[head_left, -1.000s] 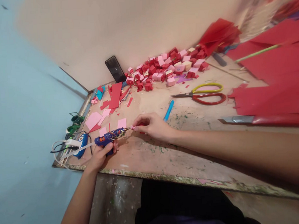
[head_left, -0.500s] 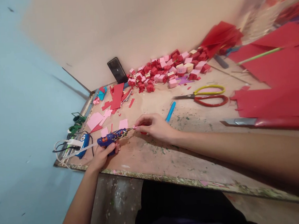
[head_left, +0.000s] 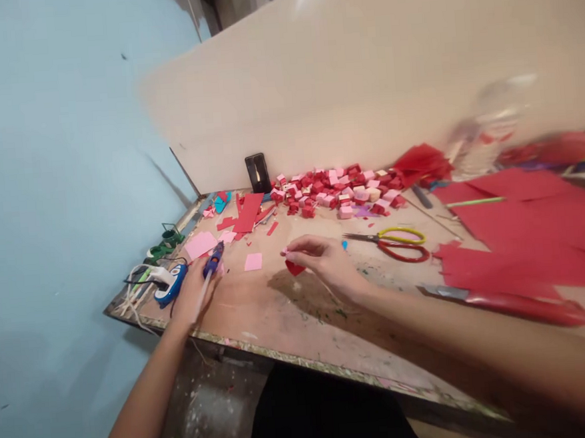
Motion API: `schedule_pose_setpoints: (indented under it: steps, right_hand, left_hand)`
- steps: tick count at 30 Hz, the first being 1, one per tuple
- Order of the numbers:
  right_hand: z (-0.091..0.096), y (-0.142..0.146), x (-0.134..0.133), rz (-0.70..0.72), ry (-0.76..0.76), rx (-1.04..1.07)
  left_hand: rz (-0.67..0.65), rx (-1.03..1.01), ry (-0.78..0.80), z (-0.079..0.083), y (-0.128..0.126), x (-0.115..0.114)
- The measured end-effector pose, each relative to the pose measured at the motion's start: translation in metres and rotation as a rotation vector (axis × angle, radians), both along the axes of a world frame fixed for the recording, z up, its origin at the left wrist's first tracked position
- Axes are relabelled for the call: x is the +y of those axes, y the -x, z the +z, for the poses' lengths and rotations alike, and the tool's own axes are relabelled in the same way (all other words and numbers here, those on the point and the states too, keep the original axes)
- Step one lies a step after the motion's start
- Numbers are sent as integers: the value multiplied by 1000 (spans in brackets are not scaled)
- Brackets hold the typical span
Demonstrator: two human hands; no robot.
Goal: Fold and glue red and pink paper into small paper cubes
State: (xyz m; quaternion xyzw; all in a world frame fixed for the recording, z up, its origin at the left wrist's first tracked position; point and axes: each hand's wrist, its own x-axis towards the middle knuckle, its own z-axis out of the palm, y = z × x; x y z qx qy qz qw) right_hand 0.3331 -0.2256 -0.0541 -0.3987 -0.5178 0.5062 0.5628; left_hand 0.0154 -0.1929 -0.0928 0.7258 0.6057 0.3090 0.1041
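Observation:
My left hand is wrapped round the handle of a blue glue gun near the table's left end; the gun's nozzle points away toward the far side. My right hand hovers over the middle of the worn wooden table, fingers pinched on a small red piece with a bit of pink at the fingertips. A small pink square lies on the table between the two hands.
A heap of small red and pink cubes lies at the back by a dark phone leaning on the wall. Scissors lie right of my hand. Red sheets and a red-handled knife fill the right side. Cables and a blue plug sit at the left edge.
The camera has tilted up. The glue gun has swung away from my right hand and now points to the far side. My right hand has lifted with the red piece.

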Motion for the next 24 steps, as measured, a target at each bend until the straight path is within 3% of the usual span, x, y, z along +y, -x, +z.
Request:
schedule_pose_setpoints:
  steps: [5,10,13,17,20,24]
  right_hand:
    - [24,-40,-5,-212,-62,-65]
    - [23,-73,-6,-415,-90,-35]
    - [18,-80,-7,-472,-94,-16]
    - [11,-79,-7,-472,-90,-42]
    - [4,-80,-10,-454,-78,-115]
    - [-2,-81,-16,-450,-65,-269]
  left_hand:
    - [26,107,111,1,27,19]
    - [10,225,115,21,24,12]
    - [-54,418,-90,44,-16,5]
    - [-505,330,-124,59,-101,8]
    - [-739,356,-91,53,-147,22]
    - [-838,331,-39,33,-159,38]
